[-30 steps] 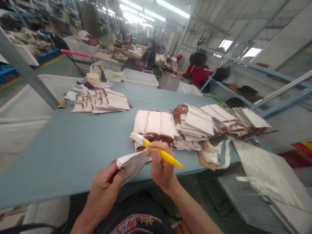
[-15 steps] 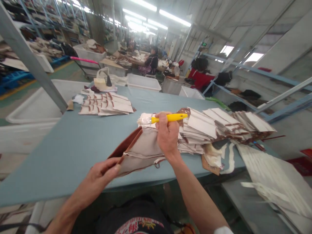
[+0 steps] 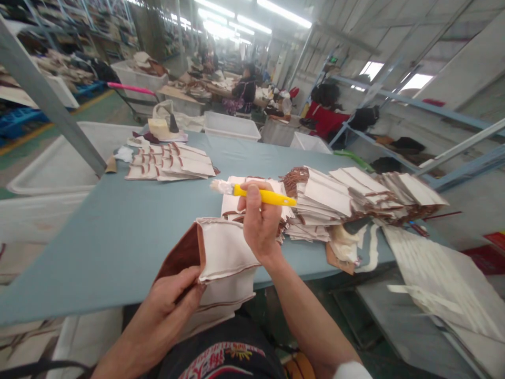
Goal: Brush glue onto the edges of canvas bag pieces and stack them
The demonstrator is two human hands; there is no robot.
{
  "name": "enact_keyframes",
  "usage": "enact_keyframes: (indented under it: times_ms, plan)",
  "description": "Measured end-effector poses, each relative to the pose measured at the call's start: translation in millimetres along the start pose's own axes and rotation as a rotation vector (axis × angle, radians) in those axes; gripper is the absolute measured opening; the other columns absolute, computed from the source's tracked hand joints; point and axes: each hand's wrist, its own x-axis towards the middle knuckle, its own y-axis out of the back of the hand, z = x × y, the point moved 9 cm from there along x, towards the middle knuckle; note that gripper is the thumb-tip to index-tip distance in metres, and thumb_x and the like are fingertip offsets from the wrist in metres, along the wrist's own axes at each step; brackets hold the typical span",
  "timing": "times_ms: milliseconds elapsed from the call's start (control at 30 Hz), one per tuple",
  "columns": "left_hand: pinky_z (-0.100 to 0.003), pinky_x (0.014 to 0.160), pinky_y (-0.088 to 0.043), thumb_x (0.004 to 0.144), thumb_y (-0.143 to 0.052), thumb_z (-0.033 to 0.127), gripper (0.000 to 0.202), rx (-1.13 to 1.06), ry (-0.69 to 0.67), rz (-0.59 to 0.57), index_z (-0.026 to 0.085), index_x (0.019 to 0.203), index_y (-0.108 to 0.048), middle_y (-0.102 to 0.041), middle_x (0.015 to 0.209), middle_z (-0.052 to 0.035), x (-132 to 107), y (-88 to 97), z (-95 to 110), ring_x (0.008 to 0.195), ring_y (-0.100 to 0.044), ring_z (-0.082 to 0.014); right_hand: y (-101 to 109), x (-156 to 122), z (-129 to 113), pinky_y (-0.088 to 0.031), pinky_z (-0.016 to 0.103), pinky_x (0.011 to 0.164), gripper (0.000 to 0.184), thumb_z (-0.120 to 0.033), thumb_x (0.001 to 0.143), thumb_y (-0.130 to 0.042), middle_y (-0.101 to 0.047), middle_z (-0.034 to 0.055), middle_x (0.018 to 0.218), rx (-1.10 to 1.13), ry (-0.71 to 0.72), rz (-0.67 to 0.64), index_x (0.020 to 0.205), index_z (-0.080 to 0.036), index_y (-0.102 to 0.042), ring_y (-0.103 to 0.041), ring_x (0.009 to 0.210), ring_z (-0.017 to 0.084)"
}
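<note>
Pouch (image 3: 228, 243) now across table edge (image 3: 98, 303)

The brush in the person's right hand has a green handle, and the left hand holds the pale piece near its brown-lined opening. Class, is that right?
Not quite: the brush is yellow-handled, not green-handled, as the head view shows. The rest stands: it is in the right hand, and the left hand holds the pale piece near its brown-lined opening.

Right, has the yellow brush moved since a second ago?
Yes. Against the middle stack, the yellow brush has moved up the picture, from the stack's lower left towards its upper left.
</note>
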Motion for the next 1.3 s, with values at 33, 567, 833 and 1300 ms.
enact_keyframes:
  times_ms: [33,567,833,1300]
  plan:
    - [-0.019,0.073,-0.055,0.107,-0.050,0.034,0.030,0.015,-0.009,0.006,0.021,0.093,-0.073,-0.078,0.089,-0.0019,-1.0,0.0,-2.6,0.082,-0.075,-0.0169,7.2,-7.0,-6.0,-0.046,0.024,0.054,0.036,-0.047,0.112,-0.047,-0.056,-0.0054,0.062,0.052,-0.005,-0.002,0.099,-0.021,-0.067,-0.056,0.053,0.012]
    - [-0.022,0.057,-0.049,0.104,-0.048,0.022,0.027,0.216,-0.093,0.195,0.025,0.082,-0.062,-0.066,0.066,0.0032,-14.2,-7.2,-12.8,0.055,-0.064,-0.0141,12.6,-88.2,-79.0,-0.052,0.024,0.051,0.017,-0.018,0.102,-0.052,-0.069,-0.0039,0.060,-0.077,0.342,-0.396,0.089,-0.023,-0.061,-0.059,0.043,0.011]
    - [-0.024,0.068,-0.054,0.104,-0.053,0.028,0.024,0.175,0.049,0.172,0.025,0.085,-0.068,-0.076,0.075,-0.0018,-1.7,-8.9,-8.3,0.069,-0.073,-0.0185,28.9,-68.7,-70.9,-0.058,0.024,0.057,0.022,-0.025,0.108,-0.050,-0.073,-0.0019,0.066,-0.122,0.246,-0.263,0.091,-0.025,-0.063,-0.066,0.050,0.012]
    - [-0.025,0.063,-0.048,0.097,-0.056,0.034,0.029,0.048,0.089,0.236,0.023,0.072,-0.065,-0.068,0.068,0.0011,12.5,0.2,-18.2,0.063,-0.063,-0.0167,36.7,-72.5,-44.5,-0.049,0.024,0.046,0.028,-0.035,0.110,-0.052,-0.069,0.0001,0.068,0.033,-0.019,-0.180,0.091,-0.023,-0.068,-0.054,0.043,0.011]
